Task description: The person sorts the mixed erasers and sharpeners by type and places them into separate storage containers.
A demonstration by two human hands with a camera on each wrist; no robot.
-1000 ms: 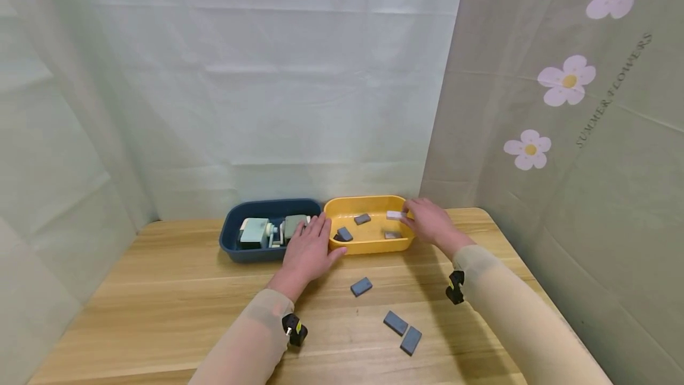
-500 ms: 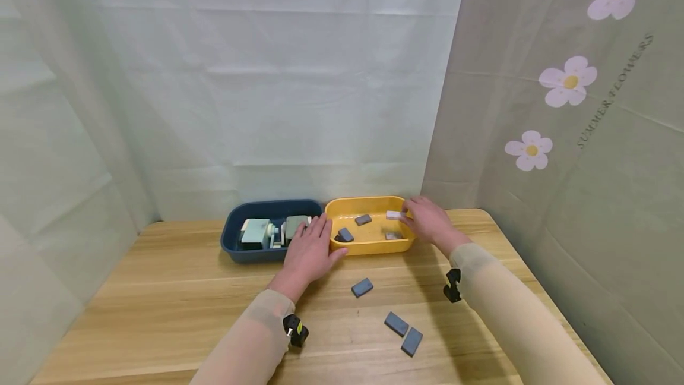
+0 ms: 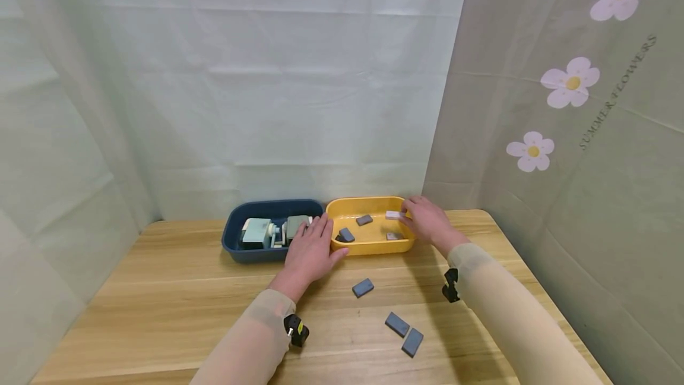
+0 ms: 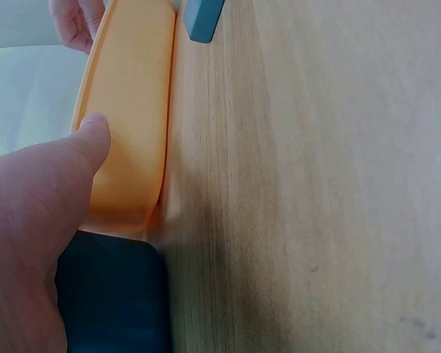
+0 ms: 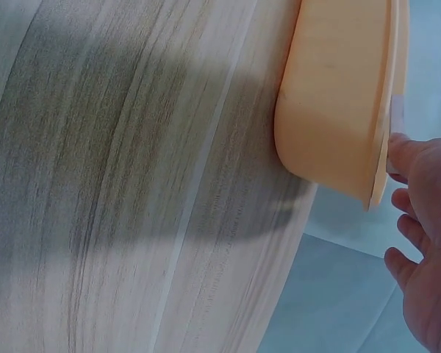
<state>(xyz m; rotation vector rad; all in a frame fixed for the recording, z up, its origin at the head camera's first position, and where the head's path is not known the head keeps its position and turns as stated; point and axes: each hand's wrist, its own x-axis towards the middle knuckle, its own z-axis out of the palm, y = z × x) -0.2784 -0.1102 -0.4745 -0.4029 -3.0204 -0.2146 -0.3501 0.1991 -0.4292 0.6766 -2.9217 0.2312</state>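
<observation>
My right hand (image 3: 429, 221) pinches a small whitish rectangular block (image 3: 395, 215) between thumb and fingertips, over the right end of a yellow tray (image 3: 371, 247). Inside that tray lie several grey blocks, one near the middle (image 3: 364, 220). Fingers straight, my left hand (image 3: 310, 248) lies across the place where the yellow tray meets a dark blue tray (image 3: 251, 257). In the left wrist view, its thumb (image 4: 94, 140) touches the yellow tray's outer wall. The blue tray holds pale green and grey-green boxy pieces (image 3: 256, 233), partly hidden by my left fingers.
Three grey-blue blocks lie on the wooden table (image 3: 160, 296) in front of the trays: one block (image 3: 363, 287) nearer the yellow tray, and a close pair (image 3: 397, 324) farther forward. A pale curtain (image 3: 299, 106) hangs just behind the trays; a flowered one (image 3: 588, 224) is at right.
</observation>
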